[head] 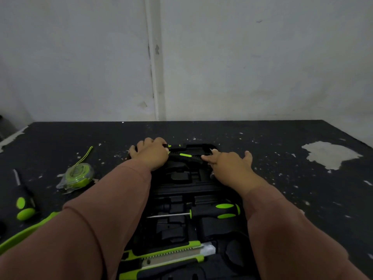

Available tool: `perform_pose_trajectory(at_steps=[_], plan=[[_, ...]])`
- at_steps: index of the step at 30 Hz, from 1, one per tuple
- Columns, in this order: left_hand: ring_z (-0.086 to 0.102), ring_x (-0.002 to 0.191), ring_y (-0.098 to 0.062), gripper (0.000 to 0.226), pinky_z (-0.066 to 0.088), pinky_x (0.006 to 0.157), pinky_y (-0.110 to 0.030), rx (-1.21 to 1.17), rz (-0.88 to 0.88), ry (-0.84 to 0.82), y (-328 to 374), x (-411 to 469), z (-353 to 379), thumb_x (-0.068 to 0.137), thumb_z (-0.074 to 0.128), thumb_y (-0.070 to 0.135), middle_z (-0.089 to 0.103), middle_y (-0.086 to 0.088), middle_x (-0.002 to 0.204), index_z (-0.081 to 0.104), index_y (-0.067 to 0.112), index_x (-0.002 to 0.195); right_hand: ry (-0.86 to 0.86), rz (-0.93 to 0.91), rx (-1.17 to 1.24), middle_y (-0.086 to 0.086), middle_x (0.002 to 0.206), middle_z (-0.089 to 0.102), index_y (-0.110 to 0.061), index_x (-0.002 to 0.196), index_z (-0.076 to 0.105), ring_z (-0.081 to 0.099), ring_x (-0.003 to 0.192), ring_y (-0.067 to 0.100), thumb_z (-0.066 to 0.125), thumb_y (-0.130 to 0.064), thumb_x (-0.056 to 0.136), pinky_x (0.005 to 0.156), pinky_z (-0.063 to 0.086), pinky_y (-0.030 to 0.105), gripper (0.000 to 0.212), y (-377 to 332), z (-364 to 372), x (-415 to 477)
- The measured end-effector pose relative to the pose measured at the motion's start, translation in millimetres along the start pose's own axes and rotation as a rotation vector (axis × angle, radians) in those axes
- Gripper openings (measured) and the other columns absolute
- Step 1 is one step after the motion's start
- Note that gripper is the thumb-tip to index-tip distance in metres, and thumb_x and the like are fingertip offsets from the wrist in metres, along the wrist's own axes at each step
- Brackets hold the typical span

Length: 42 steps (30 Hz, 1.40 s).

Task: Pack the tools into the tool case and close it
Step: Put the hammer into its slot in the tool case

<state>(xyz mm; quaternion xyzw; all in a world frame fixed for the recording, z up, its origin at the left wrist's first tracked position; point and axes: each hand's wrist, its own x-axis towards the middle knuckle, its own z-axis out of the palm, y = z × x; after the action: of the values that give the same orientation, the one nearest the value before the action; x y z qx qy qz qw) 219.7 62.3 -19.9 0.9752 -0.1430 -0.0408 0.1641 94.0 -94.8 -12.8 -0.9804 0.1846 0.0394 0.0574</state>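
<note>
Hands reach to the far half of the open black case (201,190) on the dark table (282,178). The left hand (150,153) curls its fingers over one end of a black-and-green tool (185,155) lying across the far tray; the right hand (228,164) touches the other end with loosely spread fingers. A screwdriver (214,212) and knife (167,255) sit in the near half. Left of the case lie a tape measure (77,175) and second screwdriver (23,205).

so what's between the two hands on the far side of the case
In the head view, a black tool handle with a green stripe spans from the left hand to the right hand.
</note>
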Motion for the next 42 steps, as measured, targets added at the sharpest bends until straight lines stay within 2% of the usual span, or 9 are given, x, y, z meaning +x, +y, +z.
perform_pose_trajectory(at_steps=[10, 15, 19, 22, 26, 30, 34, 38, 42], plan=[[0.028, 0.133, -0.029, 0.035, 0.008, 0.113, -0.052, 0.039, 0.058, 0.033, -4, -3, 6, 0.096, 0.029, 0.036, 0.037, -0.008, 0.137, 0.041, 0.031, 0.128, 0.020, -0.002, 0.002, -0.014, 0.154, 0.019, -0.055, 0.133, 0.027, 0.027, 0.136, 0.031, 0.041, -0.029, 0.096, 0.108, 0.006, 0.067, 0.048, 1, 4, 0], [0.027, 0.134, -0.028, 0.035, 0.007, 0.114, -0.050, 0.008, 0.055, 0.024, -5, -2, 5, 0.095, 0.032, 0.036, 0.038, -0.007, 0.139, 0.042, 0.033, 0.128, -0.087, -0.046, 0.301, -0.020, 0.154, 0.014, -0.059, 0.131, 0.030, 0.022, 0.142, 0.024, 0.038, -0.030, 0.097, 0.114, 0.007, 0.060, 0.045, 14, 12, 13], [0.026, 0.135, -0.027, 0.035, 0.006, 0.115, -0.049, -0.016, 0.053, 0.020, -6, 0, 5, 0.094, 0.033, 0.035, 0.038, -0.007, 0.140, 0.042, 0.033, 0.128, -0.192, -0.147, 0.323, -0.016, 0.157, 0.004, -0.036, 0.143, 0.027, 0.012, 0.145, 0.014, 0.039, -0.031, 0.097, 0.118, 0.009, 0.046, 0.047, 31, 6, 16], [0.025, 0.135, -0.028, 0.035, 0.005, 0.114, -0.049, -0.009, 0.050, 0.005, -6, 0, 6, 0.094, 0.032, 0.035, 0.037, -0.007, 0.141, 0.041, 0.033, 0.128, -0.226, -0.117, 0.201, -0.025, 0.154, -0.004, -0.043, 0.143, 0.015, 0.012, 0.145, 0.021, 0.033, -0.043, 0.096, 0.114, 0.009, 0.059, 0.050, 32, 4, 14], [0.025, 0.135, -0.029, 0.034, 0.005, 0.114, -0.051, 0.033, 0.052, -0.008, -4, 2, 5, 0.095, 0.029, 0.035, 0.037, -0.007, 0.140, 0.040, 0.031, 0.128, -0.273, -0.069, -0.043, -0.025, 0.153, -0.017, -0.045, 0.144, 0.003, 0.012, 0.143, 0.033, 0.023, -0.040, 0.100, 0.108, 0.006, 0.068, 0.049, 22, -2, 11], [0.027, 0.133, -0.029, 0.034, 0.008, 0.114, -0.052, 0.057, 0.056, 0.010, -4, 2, 7, 0.095, 0.029, 0.036, 0.038, -0.007, 0.139, 0.041, 0.031, 0.127, -0.296, -0.064, -0.102, -0.022, 0.154, -0.017, -0.042, 0.144, 0.002, 0.009, 0.143, 0.035, 0.025, -0.034, 0.101, 0.107, 0.004, 0.070, 0.050, 19, -6, 14], [0.026, 0.134, -0.028, 0.033, 0.006, 0.114, -0.051, 0.026, 0.061, 0.013, -5, 5, 7, 0.094, 0.031, 0.035, 0.038, -0.006, 0.139, 0.042, 0.032, 0.126, -0.222, -0.055, -0.018, -0.024, 0.155, -0.008, -0.043, 0.144, 0.009, 0.009, 0.145, 0.029, 0.023, -0.044, 0.098, 0.108, -0.005, 0.068, 0.048, 20, -5, 12], [0.026, 0.135, -0.028, 0.033, 0.005, 0.114, -0.051, 0.015, 0.055, -0.002, -6, 7, 8, 0.094, 0.031, 0.035, 0.037, -0.006, 0.140, 0.042, 0.032, 0.126, -0.151, -0.056, -0.108, -0.018, 0.157, 0.000, -0.035, 0.144, 0.019, 0.009, 0.144, 0.029, 0.028, -0.047, 0.096, 0.104, -0.010, 0.070, 0.050, 10, -2, 13], [0.026, 0.135, -0.029, 0.033, 0.005, 0.114, -0.051, 0.026, 0.053, 0.011, -5, 7, 9, 0.095, 0.031, 0.035, 0.037, -0.007, 0.140, 0.041, 0.031, 0.126, -0.152, -0.062, -0.131, -0.015, 0.158, -0.003, -0.032, 0.145, 0.015, 0.010, 0.144, 0.030, 0.029, -0.047, 0.096, 0.103, -0.009, 0.071, 0.053, 10, -1, 14]])
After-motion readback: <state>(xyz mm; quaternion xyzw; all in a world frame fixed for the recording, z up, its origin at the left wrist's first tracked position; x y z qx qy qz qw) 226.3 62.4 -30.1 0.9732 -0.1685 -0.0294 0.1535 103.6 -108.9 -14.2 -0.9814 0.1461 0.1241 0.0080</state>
